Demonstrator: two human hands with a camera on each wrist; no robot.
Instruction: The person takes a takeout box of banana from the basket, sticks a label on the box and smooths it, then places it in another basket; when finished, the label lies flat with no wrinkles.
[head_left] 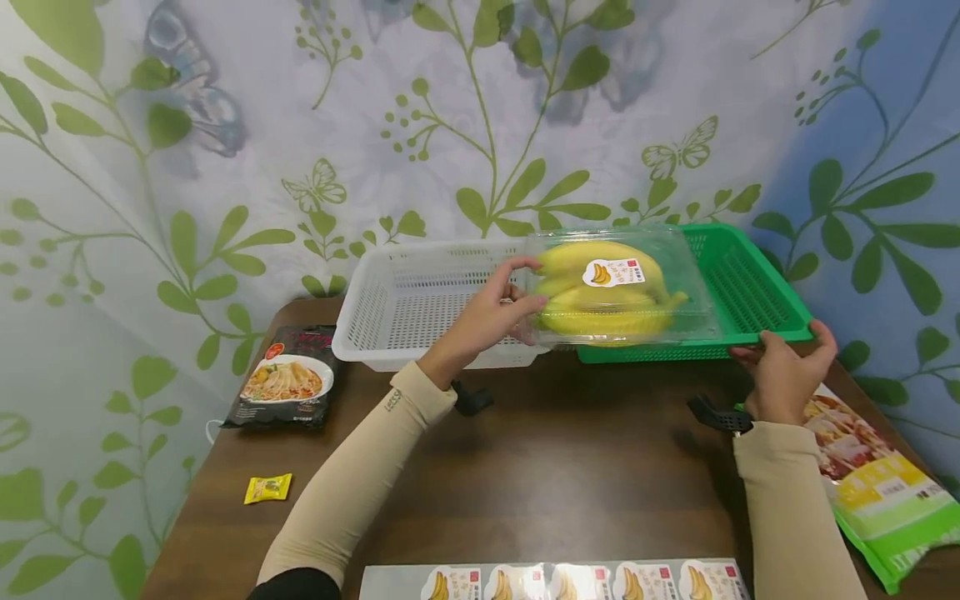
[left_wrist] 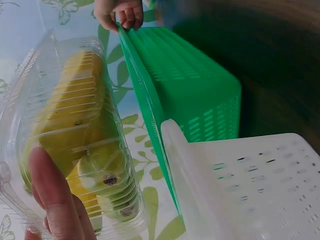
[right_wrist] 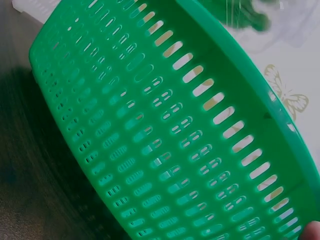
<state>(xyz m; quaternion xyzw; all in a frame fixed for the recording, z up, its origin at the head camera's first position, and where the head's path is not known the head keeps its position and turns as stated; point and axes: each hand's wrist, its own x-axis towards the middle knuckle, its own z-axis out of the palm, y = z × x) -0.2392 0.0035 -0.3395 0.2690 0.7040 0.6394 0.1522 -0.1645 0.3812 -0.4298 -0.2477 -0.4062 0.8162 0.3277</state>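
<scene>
A clear plastic box of bananas [head_left: 600, 292], with a banana sticker on its lid, is held up by its left end in my left hand [head_left: 487, 312]. In the left wrist view the thumb [left_wrist: 50, 190] lies against the box's side. The box overlaps the left part of the green basket [head_left: 750, 287] in the head view. At that basket's front right corner, my right hand [head_left: 791, 371] grips the rim. Close beside the green basket stands a white basket [head_left: 420, 292], its rim near the green one's in the left wrist view.
A black noodle packet [head_left: 288, 375] lies at the table's left, with a small yellow packet [head_left: 267, 488] nearer. At the right is a green and yellow food bag [head_left: 885, 492], partly behind the right forearm. A sheet of banana stickers [head_left: 555, 582] lies at the front edge.
</scene>
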